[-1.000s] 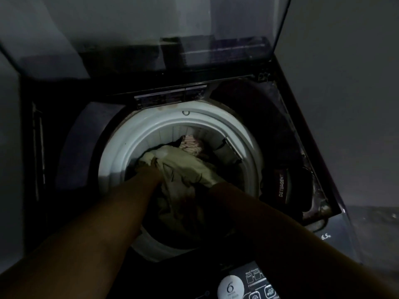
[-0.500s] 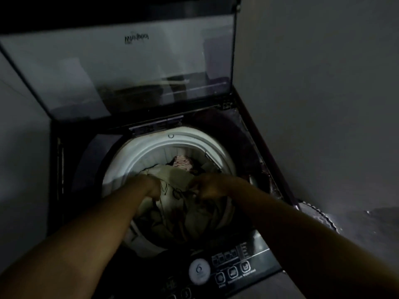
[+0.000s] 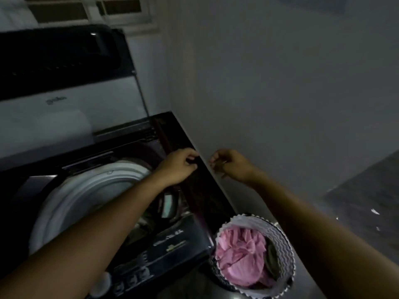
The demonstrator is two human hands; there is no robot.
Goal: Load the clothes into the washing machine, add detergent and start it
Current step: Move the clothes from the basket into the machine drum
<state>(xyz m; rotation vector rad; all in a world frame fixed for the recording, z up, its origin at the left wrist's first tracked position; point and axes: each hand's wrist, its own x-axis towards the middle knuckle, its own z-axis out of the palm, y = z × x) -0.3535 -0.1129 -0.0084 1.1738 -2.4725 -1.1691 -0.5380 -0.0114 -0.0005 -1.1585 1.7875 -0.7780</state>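
Clothes (image 3: 241, 255) wait in the near-right basket (image 3: 285, 238); left hand (image 3: 179, 165) and right hand (image 3: 231, 164) have left the drum (image 3: 86, 190), fingers loosely curled, empty.

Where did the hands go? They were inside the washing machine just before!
Both hands let go of the beige cloth and lifted out of the drum. The left hand and right hand swung right to the washing machine's right edge, fingers loosely curled, seemingly holding nothing. The view turned too, so a basket with pink clothes now shows. The lid stayed open.
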